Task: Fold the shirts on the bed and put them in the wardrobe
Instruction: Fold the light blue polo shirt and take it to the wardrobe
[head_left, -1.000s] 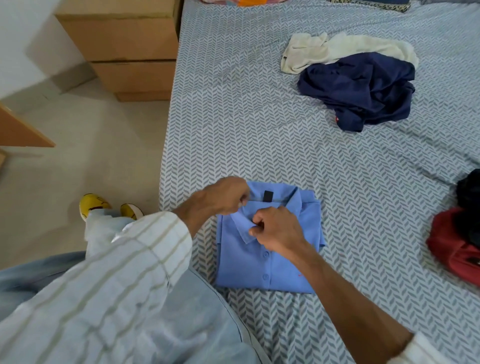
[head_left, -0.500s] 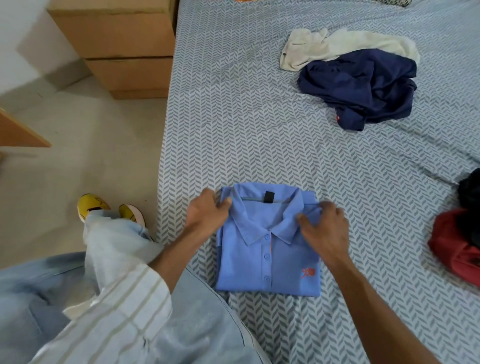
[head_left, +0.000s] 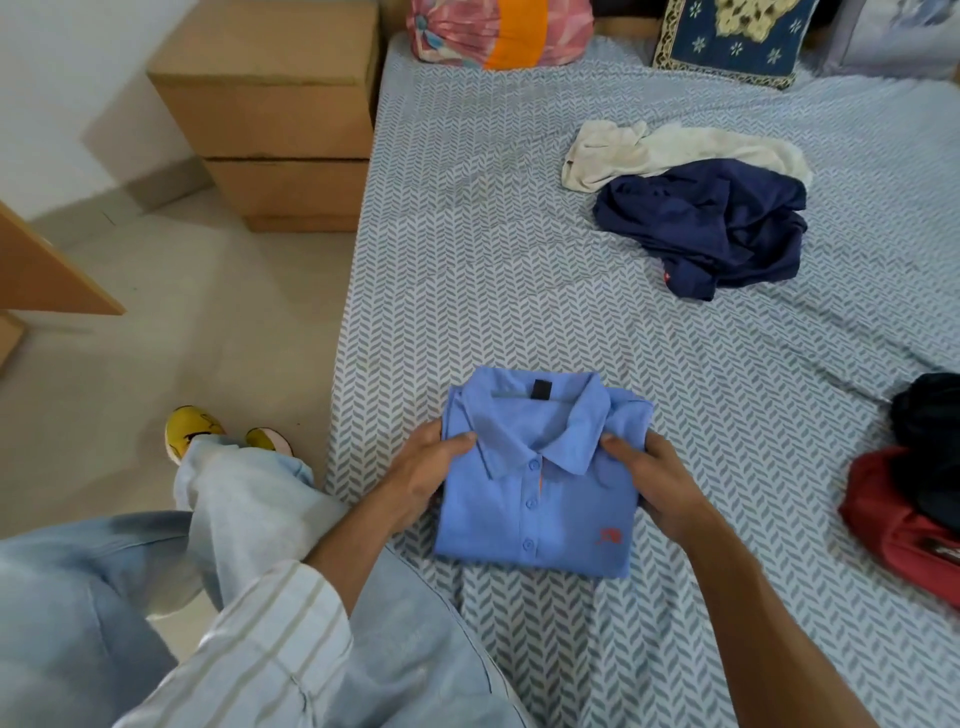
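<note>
The person wears a pale shirt with thin beige stripes, its left sleeve (head_left: 270, 644) loose at the forearm and the right forearm bare, light blue washed jeans (head_left: 78, 613), and 2 yellow shoes (head_left: 193, 428).

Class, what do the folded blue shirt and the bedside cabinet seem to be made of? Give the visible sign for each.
Folded blue shirt: soft matte knit, probably cotton or a blend; it has a limp collar, a button placket and an even dull surface.
Bedside cabinet: light wood or wood-look laminate, smooth and matte; it has flat tan panels with crisp edges and no clear grain.
</note>
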